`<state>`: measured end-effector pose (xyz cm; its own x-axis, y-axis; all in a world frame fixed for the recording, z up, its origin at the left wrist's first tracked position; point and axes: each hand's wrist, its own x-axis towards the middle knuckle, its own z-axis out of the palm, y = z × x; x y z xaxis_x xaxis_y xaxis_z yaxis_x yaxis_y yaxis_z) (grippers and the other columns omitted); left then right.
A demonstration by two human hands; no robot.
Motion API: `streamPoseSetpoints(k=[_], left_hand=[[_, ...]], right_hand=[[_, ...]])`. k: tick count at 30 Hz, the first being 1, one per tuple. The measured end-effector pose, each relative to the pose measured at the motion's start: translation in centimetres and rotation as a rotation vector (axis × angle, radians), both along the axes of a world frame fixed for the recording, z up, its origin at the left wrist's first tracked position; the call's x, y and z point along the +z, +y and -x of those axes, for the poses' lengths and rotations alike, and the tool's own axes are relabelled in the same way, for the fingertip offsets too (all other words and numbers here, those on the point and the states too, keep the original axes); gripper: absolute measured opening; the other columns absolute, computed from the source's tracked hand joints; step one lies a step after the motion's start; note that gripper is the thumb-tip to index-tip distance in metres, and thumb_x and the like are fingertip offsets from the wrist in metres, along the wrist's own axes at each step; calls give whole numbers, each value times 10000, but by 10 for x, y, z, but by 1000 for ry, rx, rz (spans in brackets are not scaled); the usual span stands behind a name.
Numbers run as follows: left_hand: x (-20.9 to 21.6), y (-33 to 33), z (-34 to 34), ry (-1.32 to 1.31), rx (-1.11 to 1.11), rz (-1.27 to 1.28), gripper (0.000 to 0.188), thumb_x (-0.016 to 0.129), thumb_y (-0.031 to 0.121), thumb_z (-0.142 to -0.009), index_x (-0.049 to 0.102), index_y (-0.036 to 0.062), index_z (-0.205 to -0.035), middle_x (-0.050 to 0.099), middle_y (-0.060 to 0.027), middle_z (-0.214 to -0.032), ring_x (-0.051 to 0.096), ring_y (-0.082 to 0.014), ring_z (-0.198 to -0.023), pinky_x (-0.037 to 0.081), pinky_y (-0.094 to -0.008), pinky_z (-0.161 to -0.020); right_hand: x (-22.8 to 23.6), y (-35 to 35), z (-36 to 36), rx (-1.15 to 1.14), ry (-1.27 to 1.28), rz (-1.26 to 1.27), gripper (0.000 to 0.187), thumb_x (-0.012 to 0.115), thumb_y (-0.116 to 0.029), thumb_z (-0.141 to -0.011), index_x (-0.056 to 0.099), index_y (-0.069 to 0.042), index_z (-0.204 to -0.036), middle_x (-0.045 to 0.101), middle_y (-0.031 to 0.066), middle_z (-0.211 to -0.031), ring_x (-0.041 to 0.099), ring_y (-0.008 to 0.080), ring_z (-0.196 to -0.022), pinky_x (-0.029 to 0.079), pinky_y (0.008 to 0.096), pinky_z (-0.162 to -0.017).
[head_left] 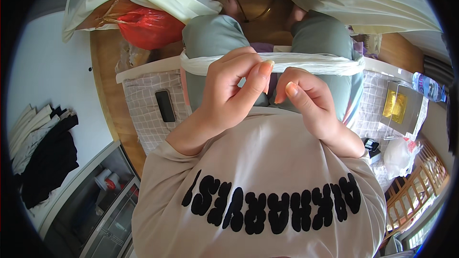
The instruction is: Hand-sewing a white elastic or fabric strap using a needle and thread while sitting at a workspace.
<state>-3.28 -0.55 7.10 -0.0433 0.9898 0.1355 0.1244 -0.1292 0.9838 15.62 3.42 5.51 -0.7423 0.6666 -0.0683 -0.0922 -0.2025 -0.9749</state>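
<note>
A skein of white yarn (318,63) is stretched around both of my bent knees, which are in grey-green trousers (321,36). My left hand (234,83) is in front of the skein, with its fingers curled and the thumb pressed toward the index finger. Close by on the right, my right hand (308,96) has its fingers bent and its thumb against them in a pinch. A small gap parts the two hands. Any strand between the fingertips is too thin to make out.
A black phone (165,106) lies on the checked cloth (141,95) at my left. Beyond it sits a red plastic bag (150,28). To my right are a clear box (397,107), a water bottle (428,87) and a white plastic bag (400,157). Pale fabric (354,0) hangs ahead.
</note>
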Motion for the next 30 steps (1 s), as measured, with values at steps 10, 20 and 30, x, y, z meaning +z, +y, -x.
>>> streamPoseSetpoints(k=[10, 20, 30], left_hand=[[-39, 24, 35, 558, 59, 122, 95, 680, 123, -873, 694, 32, -895, 657, -56, -849, 610, -172, -775, 466, -275, -700], [-83, 11, 49, 762, -103, 131, 187, 718, 243, -787, 732, 108, -915, 686, -45, -909, 644, -242, -862, 507, -348, -783], [-91, 10, 51, 797, -123, 148, 169, 724, 239, -788, 715, 96, -877, 677, -52, -879, 647, -247, -804, 504, -359, -729]], right_hand=[[-1, -1, -4, -44, 45, -71, 311, 461, -212, -1024, 554, -20, -797, 568, 61, -818, 502, 145, -759, 402, 278, -709], [-1, 1, -5, -33, 54, -61, 315, 458, -219, -1026, 556, -23, -800, 572, 64, -821, 510, 148, -762, 405, 274, -712], [2, 4, -8, -7, 115, 25, 339, 467, -270, -1020, 564, -20, -813, 568, 67, -820, 508, 160, -781, 395, 287, -732]])
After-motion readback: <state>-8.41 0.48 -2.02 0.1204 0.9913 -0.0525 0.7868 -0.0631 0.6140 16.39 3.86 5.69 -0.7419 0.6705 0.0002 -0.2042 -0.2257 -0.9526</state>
